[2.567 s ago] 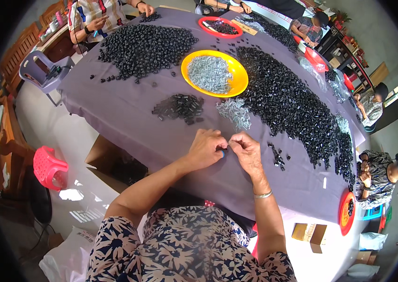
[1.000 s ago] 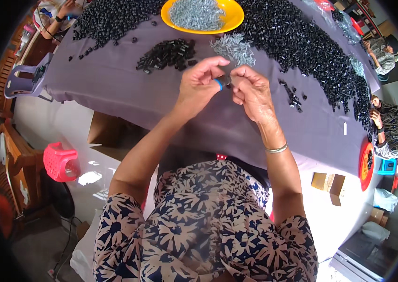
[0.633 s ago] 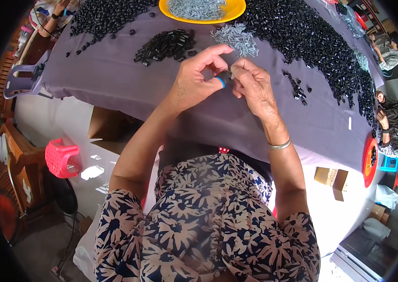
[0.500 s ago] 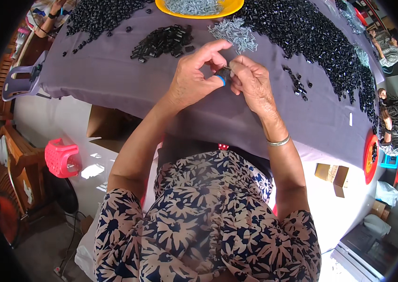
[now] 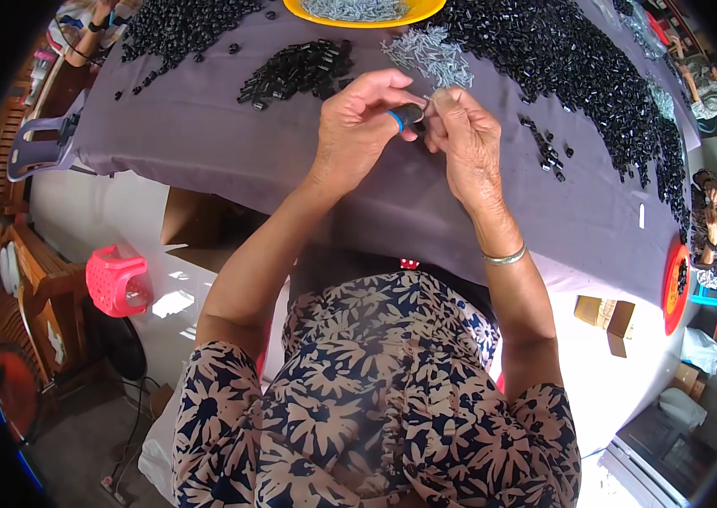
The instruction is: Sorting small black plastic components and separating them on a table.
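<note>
My left hand [image 5: 353, 127] is raised over the cloth, its thumb and fingers closed in a pinch. A dark cover with a blue edge [image 5: 397, 121] sits on its thumb tip. Close against that tip is a small black piece [image 5: 418, 126], mostly hidden by the fingers. Facing it, my right hand [image 5: 465, 135] pinches a thin silvery screw between thumb and forefinger; little of it shows. Beyond the hands lie a heap of grey screws [image 5: 431, 56] and a small heap of black plastic parts [image 5: 295, 72].
A yellow basin [image 5: 365, 21] of screws stands at the far edge. Large heaps of black parts [image 5: 561, 76] cover the far right of the purple-grey tablecloth [image 5: 206, 144]. A red tray [image 5: 673, 288] is at the right edge, a pink stool [image 5: 117, 281] on the floor left. Other people sit beyond.
My right hand has drawn slightly away to the right from the left. The left thumb has tilted, turning its dark cover toward the right. The whole view has shifted slightly.
</note>
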Demonstrator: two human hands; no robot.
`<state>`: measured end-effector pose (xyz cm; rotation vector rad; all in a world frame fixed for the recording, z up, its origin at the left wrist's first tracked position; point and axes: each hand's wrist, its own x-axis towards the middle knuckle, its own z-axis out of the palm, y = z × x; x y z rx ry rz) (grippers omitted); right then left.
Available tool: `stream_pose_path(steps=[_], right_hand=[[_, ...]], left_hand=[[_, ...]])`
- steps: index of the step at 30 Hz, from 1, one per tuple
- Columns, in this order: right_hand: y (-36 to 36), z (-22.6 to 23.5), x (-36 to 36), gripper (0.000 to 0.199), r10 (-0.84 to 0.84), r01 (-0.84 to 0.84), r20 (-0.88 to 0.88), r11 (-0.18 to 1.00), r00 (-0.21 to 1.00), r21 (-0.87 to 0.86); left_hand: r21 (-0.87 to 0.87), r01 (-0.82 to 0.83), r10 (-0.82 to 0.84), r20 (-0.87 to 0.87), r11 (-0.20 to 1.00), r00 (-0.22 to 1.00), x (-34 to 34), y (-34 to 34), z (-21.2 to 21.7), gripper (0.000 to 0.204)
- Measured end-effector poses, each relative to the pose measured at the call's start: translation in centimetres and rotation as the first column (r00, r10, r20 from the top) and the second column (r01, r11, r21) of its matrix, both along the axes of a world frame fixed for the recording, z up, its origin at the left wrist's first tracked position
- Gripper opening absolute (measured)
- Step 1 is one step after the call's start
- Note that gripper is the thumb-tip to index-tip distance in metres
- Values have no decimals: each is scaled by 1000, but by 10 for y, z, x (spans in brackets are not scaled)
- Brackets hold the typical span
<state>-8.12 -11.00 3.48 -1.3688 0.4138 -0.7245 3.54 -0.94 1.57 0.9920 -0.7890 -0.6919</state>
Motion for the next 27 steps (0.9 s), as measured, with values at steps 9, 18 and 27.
stream_pose_path(steps=[9,18,27], right_hand=[[-56,-8,-20,20,-319,120,-313,846,895,-519],[-32,12,-20,29,-269,-17,-241,633,932,-774],[-28,0,-9,16,-31,-64,-92,508,995,-859]], left_hand=[[181,-103,117,-68,978,991,15,3,0,28],[210,-23,51,-130,977,990,6,3,4,30],[260,36,-12,-93,965,996,1,6,14,31]])
